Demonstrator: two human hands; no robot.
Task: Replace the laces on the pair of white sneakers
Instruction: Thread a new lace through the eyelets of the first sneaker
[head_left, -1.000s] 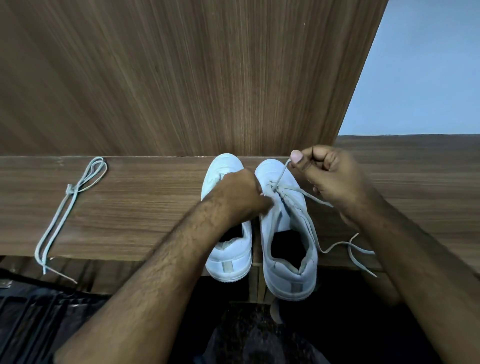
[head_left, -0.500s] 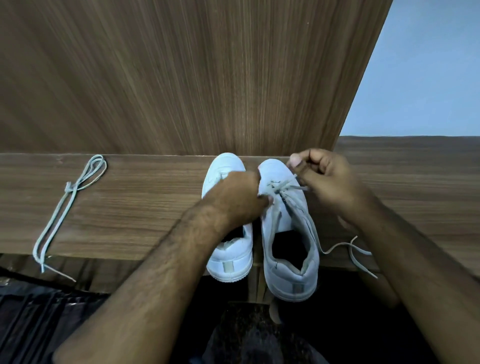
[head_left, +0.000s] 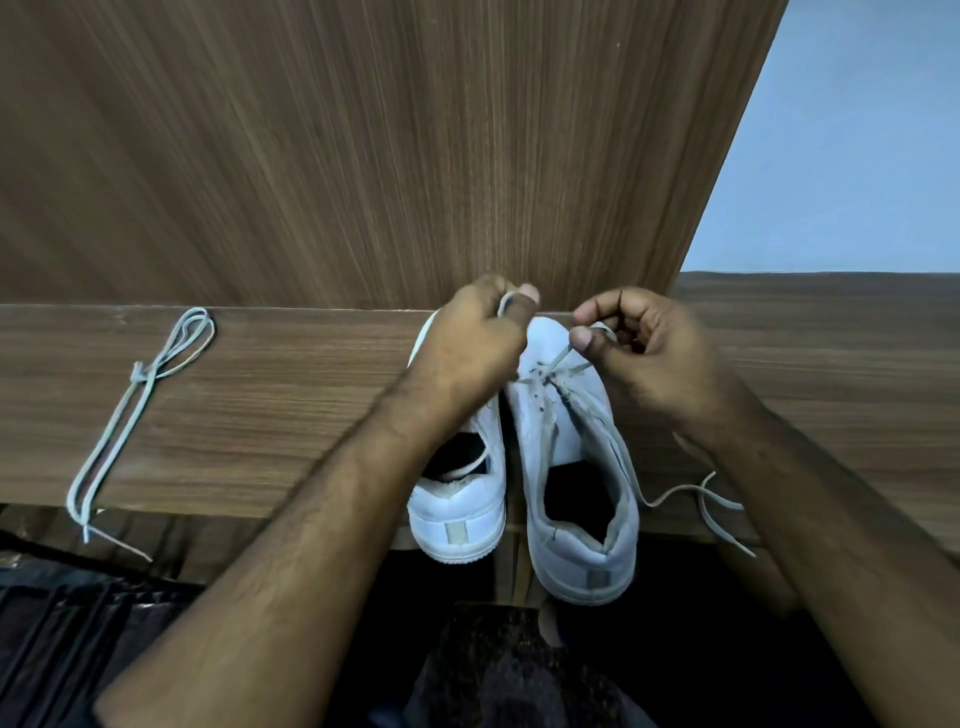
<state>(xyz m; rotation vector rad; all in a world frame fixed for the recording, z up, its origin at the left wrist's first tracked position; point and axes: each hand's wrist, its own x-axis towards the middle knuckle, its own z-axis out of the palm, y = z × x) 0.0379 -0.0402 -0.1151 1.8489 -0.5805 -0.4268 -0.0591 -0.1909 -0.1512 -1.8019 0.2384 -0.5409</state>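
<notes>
Two white sneakers stand side by side on the wooden ledge (head_left: 270, 415), heels toward me: the left sneaker (head_left: 462, 514) and the right sneaker (head_left: 576, 467). A white lace (head_left: 680, 493) runs through the right sneaker's front eyelets and trails off to the right. My left hand (head_left: 467, 348) is raised over the toe area and pinches a loop of that lace between thumb and finger. My right hand (head_left: 649, 348) pinches another strand just above the eyelets.
A second white lace (head_left: 140, 405), tied in a bundle, lies on the ledge at the far left, its ends hanging over the front edge. A wooden panel (head_left: 389, 156) rises right behind the shoes. Dark space lies below the ledge.
My left hand has lifted from the shoe's side up to the toe and taken a loop of lace. My right hand stays at the eyelets, holding the lace.
</notes>
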